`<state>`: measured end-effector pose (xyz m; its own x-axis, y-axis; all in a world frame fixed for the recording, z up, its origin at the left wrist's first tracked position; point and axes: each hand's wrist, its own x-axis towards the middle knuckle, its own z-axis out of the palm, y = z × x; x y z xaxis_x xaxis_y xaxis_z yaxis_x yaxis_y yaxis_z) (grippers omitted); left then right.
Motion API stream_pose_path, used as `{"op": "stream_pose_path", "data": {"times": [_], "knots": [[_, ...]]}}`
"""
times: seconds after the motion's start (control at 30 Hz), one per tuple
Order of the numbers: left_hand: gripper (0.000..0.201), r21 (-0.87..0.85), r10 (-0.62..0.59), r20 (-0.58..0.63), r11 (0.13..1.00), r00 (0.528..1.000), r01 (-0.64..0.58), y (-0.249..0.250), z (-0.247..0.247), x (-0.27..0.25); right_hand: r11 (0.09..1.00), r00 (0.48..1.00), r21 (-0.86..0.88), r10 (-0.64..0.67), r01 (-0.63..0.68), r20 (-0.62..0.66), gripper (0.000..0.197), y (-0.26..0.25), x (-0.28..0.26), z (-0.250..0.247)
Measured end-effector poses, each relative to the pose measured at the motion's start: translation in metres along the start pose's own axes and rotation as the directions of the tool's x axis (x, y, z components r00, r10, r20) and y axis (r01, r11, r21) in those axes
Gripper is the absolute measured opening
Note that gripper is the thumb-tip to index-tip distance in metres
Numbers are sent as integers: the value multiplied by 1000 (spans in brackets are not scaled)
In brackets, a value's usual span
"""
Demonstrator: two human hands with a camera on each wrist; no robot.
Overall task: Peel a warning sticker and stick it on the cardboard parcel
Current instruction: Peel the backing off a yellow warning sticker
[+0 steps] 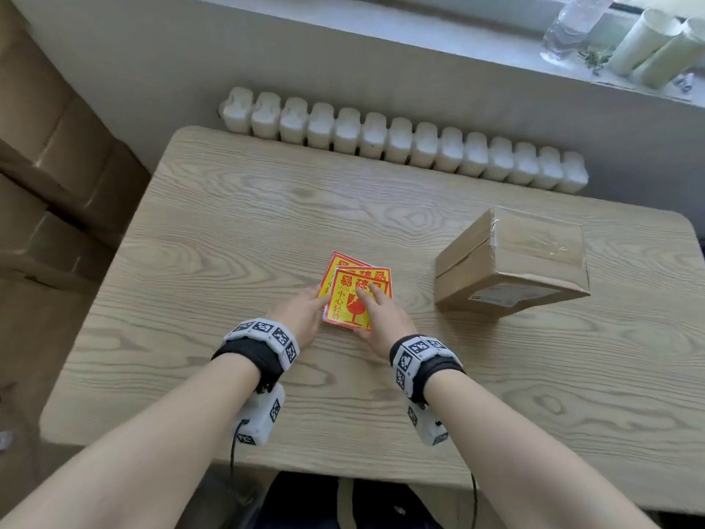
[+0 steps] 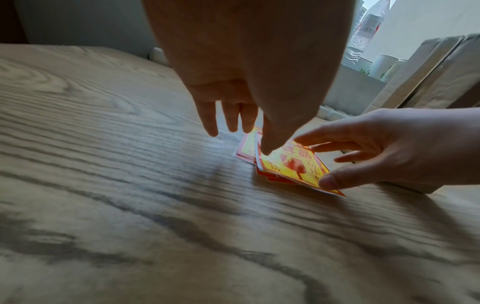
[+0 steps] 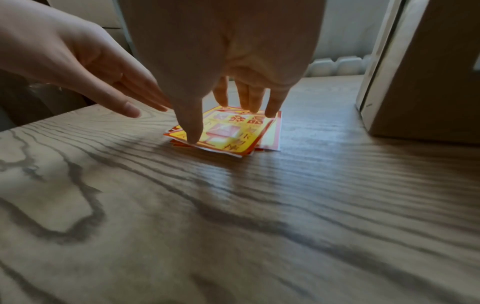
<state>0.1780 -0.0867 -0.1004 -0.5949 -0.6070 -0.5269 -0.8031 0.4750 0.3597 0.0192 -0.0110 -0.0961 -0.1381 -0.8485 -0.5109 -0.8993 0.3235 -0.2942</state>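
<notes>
My forearms are reaching in, both grips spread over the sticker stack; I'm risking lifting two sheets together since they're overlapping.

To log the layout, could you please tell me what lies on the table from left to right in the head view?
left hand → stack of warning stickers → right hand → cardboard parcel
</notes>
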Motion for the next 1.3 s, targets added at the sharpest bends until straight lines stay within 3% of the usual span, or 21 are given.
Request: {"op": "stream_pose_path", "data": {"times": [0.13,0.3,0.6,0.7,0.83,1.0,1.13,1.23,1.3], "knots": [[64,54,47,11,997,999,-48,-6,10,9,1000,1000,-6,15,-15,0,76,4,4,12],[58,39,68,-32,997,997,-67,-11,23,14,1000,999,-1,1,-1,-38,67,7,7,18],[43,-96,26,-92,995,995,-35,-8,21,16,994,993,93,-51,61,-106,36,7,3,16],[38,-152,-8,-120,988,993,-10,-1,8,12,989,992,135,-39,55,-120,34,8,-1,4],[46,-203,-85,-172,978,981,49,11,-18,4,983,980,183,26,11,-197,29,8,-10,-22],[36,-276,-84,-177,961,981,33,38,-51,-5,951,962,308,112,-30,-251,29,6,-23,-63],[29,-500,-65,-224,864,972,-57,65,-79,-6,936,947,352,90,25,-307,30,4,-34,-94],[32,-760,-153,-227,645,962,-78,83,-101,-8,937,942,344,58,63,-330,29,4,-41,-110],[37,-830,-185,-210,553,960,-75,92,-113,-11,932,939,351,33,96,-343,27,3,-46,-117]]}}
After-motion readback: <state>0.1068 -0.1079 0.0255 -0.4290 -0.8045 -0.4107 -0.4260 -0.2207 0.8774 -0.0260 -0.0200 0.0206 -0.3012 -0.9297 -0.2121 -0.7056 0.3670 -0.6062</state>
